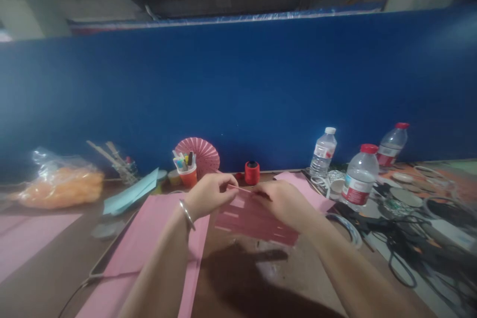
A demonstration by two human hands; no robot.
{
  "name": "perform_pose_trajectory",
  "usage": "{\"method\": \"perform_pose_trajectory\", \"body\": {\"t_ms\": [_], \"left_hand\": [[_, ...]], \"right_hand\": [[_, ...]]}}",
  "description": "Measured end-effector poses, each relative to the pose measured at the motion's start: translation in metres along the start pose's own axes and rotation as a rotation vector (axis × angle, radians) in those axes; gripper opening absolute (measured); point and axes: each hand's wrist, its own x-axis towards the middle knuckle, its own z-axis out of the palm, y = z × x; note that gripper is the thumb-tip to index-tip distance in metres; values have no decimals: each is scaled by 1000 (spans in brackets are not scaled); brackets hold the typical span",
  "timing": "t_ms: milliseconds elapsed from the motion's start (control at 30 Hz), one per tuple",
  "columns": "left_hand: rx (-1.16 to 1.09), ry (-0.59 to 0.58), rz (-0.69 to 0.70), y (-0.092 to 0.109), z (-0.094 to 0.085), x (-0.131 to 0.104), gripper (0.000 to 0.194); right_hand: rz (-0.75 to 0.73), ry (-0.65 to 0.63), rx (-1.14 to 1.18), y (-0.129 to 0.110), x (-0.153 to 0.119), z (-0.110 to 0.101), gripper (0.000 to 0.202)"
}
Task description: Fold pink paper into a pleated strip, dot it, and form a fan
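A pink sheet of paper with crease lines point(257, 219) is held up over the table by its upper edge. My left hand point(212, 191) pinches that edge at its left part, thumb and fingers pressed together; a silver bangle circles the wrist. My right hand point(281, 201) grips the same edge further right, its fingertips curled over the paper and partly hidden. Behind the hands stands a round pleated pink paper fan point(203, 154). A red cylinder with a dark top point(252, 173) sits just beyond the held paper.
Large pink sheets point(149, 238) lie at left, near light-blue paper point(132, 193) and a bag of orange material point(61, 186). An orange cup point(188, 177) holds pens. Plastic bottles point(359, 176), a tape roll point(346, 228) and tangled black cables point(413, 243) crowd the right. A blue partition point(238, 94) rises behind.
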Motion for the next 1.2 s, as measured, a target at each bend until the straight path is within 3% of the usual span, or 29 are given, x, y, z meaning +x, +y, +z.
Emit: {"method": "perform_pose_trajectory", "body": {"t_ms": [133,300,533,867,1000,1200], "left_hand": [[-99,92,-6,4,6,3,18],[-353,138,-60,2,12,5,23],[-507,198,-86,-1,14,7,20],[-432,262,-84,7,10,3,21],[-436,267,-79,10,12,3,22],[-371,311,-4,17,13,1,23]], "right_hand": [[-21,153,71,-4,2,4,15],[-183,388,149,0,4,9,17],[-290,512,122,3,3,13,17],[-393,530,-37,10,3,15,20],[-361,516,40,10,4,17,21],[-340,397,243,7,6,16,13]]}}
